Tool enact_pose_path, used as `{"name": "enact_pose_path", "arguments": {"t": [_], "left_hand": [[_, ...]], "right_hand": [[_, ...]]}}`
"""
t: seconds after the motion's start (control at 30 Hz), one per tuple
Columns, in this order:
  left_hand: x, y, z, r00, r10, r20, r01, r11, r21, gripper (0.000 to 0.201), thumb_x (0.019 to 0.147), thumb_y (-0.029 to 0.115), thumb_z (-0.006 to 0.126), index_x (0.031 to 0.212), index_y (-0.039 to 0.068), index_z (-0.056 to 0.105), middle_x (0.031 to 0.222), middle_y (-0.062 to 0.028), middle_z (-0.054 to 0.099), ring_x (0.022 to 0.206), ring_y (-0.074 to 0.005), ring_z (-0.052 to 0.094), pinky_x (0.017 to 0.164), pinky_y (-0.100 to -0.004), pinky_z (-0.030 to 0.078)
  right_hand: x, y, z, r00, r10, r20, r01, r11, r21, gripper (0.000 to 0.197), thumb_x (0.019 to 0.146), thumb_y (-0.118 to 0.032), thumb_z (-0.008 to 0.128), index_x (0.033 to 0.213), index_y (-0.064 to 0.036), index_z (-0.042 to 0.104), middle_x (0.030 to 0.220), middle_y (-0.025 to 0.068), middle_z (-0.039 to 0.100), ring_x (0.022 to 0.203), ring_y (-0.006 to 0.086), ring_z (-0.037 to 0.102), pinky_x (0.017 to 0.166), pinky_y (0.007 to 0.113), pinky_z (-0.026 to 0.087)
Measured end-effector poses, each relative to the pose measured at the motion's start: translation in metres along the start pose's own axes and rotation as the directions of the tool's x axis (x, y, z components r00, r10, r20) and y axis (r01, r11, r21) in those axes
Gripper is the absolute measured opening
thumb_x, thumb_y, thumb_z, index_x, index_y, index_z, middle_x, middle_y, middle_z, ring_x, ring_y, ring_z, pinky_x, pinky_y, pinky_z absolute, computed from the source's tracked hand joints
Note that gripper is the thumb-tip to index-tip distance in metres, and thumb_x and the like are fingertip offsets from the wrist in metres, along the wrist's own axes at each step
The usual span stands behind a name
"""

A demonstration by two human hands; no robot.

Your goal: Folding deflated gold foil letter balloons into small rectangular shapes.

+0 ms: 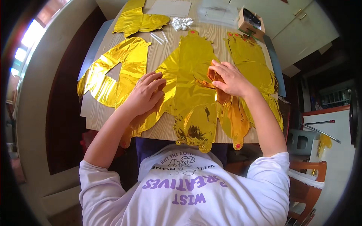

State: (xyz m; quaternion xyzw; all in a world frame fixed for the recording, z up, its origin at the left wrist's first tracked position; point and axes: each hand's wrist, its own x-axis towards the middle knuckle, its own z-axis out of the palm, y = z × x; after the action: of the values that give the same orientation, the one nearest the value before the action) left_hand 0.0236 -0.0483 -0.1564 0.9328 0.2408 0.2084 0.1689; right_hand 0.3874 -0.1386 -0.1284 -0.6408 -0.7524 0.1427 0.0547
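- See L hand (146, 94) at ctr-left of frame, palm down, fingers loosely bent, on or just over mid foil balloon; can't tell whether pinching any foil or only resting.
- See R hand (230, 79) just right of ctr, thumb & fingers drawn narrow on crumpled foil flap (225, 98), w/ creases running toward lower ctr-right.
- Find mid foil balloon (194, 56) in ctr of frame, gold, shiny, uninflated, spread approx. flat betw. both hands, w/ lower end at near edge of table.
- Note ring-like foil balloon (130, 56) at left of frame, also gold & flat, w/ wood showing thru hole.
- Note another gold one, right-hand foil balloon (249, 56), beyond R hand, partly behind forearm.
- Add upper foil balloon (132, 19) at upper left, cut off by frame edge.
- Spot white sticks (156, 38) at upper ctr-left, near pile of small white lumps (182, 23); can't tell exact kind.
- At top ctr, see white sheet (170, 7); to its right, clear plastic (217, 13), then cardboard box (250, 24) w/ dark contents at upper right.
- Under all of it, wood-grain table (103, 118).
- At lower right, see wooden chair (320, 173) & grey stool (301, 141).
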Motion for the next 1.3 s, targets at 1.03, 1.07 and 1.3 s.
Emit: {"name": "enact_pose_path", "arguments": {"t": [1.03, 1.07, 1.3], "left_hand": [[0.055, 0.065, 0.023, 0.982, 0.182, 0.052, -0.183, 0.983, 0.007, 0.074, 0.083, 0.050, 0.076, 0.143, 0.011, 0.055, 0.153, -0.0177, 0.046, 0.144, -0.0405, 0.039, 0.121, -0.0560, 0.028], [0.056, 0.062, 0.031, 0.978, 0.189, 0.093, -0.192, 0.981, 0.028, 0.077, 0.082, 0.052, 0.076, 0.144, 0.012, 0.054, 0.153, -0.0171, 0.046, 0.145, -0.0405, 0.038, 0.122, -0.0566, 0.027], [0.051, 0.053, 0.045, 0.976, 0.161, 0.149, -0.166, 0.986, 0.017, 0.079, 0.080, 0.053, 0.077, 0.144, 0.012, 0.054, 0.152, -0.0153, 0.048, 0.145, -0.0404, 0.038, 0.123, -0.0581, 0.025]], "right_hand": [[0.010, -0.015, -0.009, 0.996, 0.060, 0.058, -0.048, 0.982, -0.184, 0.064, 0.098, -0.040, 0.065, 0.154, -0.0173, 0.043, 0.167, 0.0053, 0.033, 0.140, 0.0338, 0.040, 0.125, 0.046, 0.025], [0.008, -0.012, -0.005, 0.999, 0.042, 0.006, -0.041, 0.983, -0.181, 0.064, 0.098, -0.040, 0.065, 0.154, -0.0173, 0.043, 0.167, 0.0062, 0.034, 0.139, 0.0340, 0.041, 0.124, 0.046, 0.025], [-0.071, -0.027, 0.000, 0.815, 0.080, -0.574, -0.073, 0.997, 0.035, 0.030, 0.094, -0.032, 0.072, 0.108, -0.0057, 0.068, 0.108, 0.0130, 0.071, 0.098, 0.0338, 0.066, 0.088, 0.044, 0.052]]}}
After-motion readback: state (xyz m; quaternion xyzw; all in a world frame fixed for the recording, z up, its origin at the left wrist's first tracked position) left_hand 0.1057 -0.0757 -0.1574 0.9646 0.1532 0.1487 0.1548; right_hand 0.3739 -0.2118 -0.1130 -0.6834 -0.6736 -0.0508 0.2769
